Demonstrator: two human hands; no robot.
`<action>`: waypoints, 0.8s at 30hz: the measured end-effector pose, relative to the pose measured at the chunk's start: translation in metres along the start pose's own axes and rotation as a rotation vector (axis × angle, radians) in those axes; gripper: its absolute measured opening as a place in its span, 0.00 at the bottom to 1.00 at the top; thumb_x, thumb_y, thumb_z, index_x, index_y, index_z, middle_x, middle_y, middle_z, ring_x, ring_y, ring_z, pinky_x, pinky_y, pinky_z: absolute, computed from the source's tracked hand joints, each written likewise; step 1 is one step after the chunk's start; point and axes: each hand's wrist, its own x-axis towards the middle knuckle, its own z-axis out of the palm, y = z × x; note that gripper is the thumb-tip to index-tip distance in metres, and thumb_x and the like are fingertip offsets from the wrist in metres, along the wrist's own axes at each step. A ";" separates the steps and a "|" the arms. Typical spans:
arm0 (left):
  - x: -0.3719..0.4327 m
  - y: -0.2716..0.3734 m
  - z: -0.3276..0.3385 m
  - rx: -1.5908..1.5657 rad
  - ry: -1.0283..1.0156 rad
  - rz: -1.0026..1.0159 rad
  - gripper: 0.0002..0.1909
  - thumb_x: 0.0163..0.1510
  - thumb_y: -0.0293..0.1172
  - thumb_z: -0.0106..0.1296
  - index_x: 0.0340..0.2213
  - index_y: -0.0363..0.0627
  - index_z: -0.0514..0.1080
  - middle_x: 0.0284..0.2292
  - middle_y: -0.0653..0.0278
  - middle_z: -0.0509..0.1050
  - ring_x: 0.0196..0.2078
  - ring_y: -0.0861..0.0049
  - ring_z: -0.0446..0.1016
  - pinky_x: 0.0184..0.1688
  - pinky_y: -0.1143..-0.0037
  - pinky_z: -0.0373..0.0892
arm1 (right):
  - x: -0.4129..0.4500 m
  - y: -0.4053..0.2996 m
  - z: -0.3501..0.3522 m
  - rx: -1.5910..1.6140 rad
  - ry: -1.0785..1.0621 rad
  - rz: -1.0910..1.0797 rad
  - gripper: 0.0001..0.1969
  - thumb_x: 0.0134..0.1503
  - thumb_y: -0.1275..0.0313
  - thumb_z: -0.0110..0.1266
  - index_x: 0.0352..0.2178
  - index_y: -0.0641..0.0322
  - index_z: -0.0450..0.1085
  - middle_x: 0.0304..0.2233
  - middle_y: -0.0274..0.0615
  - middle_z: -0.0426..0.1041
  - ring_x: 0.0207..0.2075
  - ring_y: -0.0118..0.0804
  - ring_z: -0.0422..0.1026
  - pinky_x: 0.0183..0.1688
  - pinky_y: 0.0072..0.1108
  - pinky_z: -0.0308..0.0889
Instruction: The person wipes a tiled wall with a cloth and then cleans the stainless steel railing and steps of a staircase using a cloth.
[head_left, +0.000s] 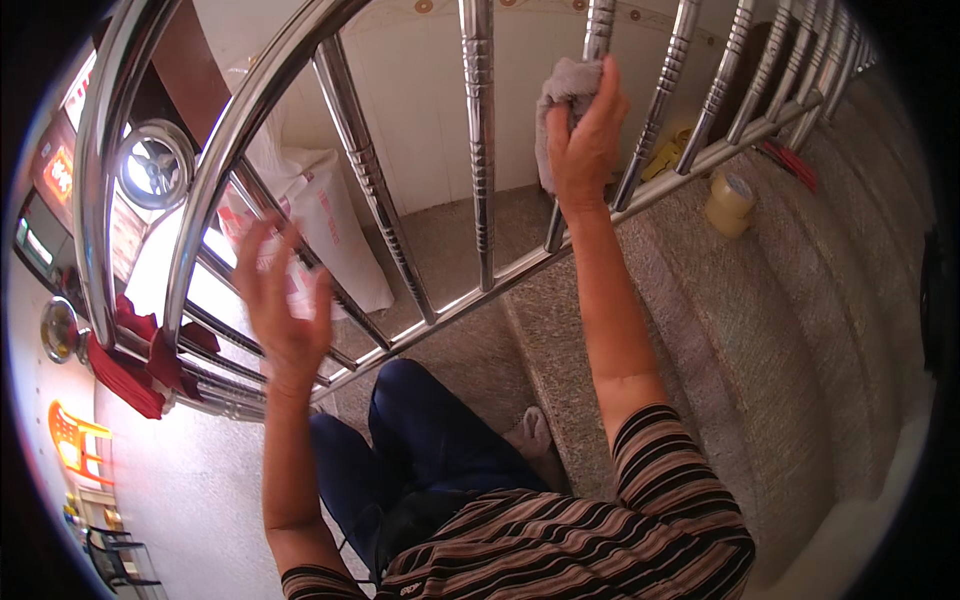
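Observation:
My right hand (589, 142) grips a grey cloth (551, 112) wrapped about one metal baluster (599, 26) of a stair railing. The fingers and cloth hide much of that post. Slightly blurred, my left hand (283, 296) is raised with its fingers apart and holds nothing. It is nearest to a slanted baluster (341, 296) at the railing's left side; contact cannot be made out. Between the hands stand ringed, shiny balusters (480, 142), set into a lower rail (517, 268). A curved metal handrail (247, 97) sweeps up at the left.
Carpet-like grey steps (720, 330) curve up to the right. Rolls of tape (731, 204) rest on one step, near a red-handled item (795, 165). White sacks (337, 225) stand behind the railing. Red cloth (127, 375) is tied to the left rail, and an orange chair (75, 439) stands beyond.

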 end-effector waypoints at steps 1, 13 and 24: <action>0.002 -0.014 -0.004 0.037 0.124 0.027 0.27 0.46 0.25 0.54 0.51 0.43 0.66 0.52 0.52 0.64 0.59 0.57 0.56 0.60 0.62 0.52 | -0.010 0.001 0.003 0.014 -0.017 0.000 0.32 0.53 0.71 0.51 0.58 0.64 0.49 0.46 0.52 0.62 0.47 0.50 0.66 0.46 0.33 0.65; 0.045 -0.100 -0.049 0.299 0.064 -0.213 0.15 0.53 0.38 0.56 0.39 0.40 0.72 0.35 0.60 0.75 0.39 0.70 0.73 0.46 0.70 0.66 | -0.138 0.027 -0.057 0.273 -0.460 0.721 0.24 0.58 0.73 0.45 0.56 0.65 0.56 0.49 0.51 0.67 0.48 0.44 0.70 0.51 0.29 0.65; 0.015 -0.103 -0.027 0.077 0.176 -0.193 0.27 0.51 0.40 0.58 0.47 0.38 0.63 0.48 0.52 0.64 0.52 0.60 0.62 0.52 0.67 0.61 | 0.005 -0.102 0.038 0.416 -0.008 0.142 0.26 0.59 0.70 0.46 0.57 0.67 0.52 0.39 0.48 0.73 0.41 0.40 0.73 0.45 0.25 0.66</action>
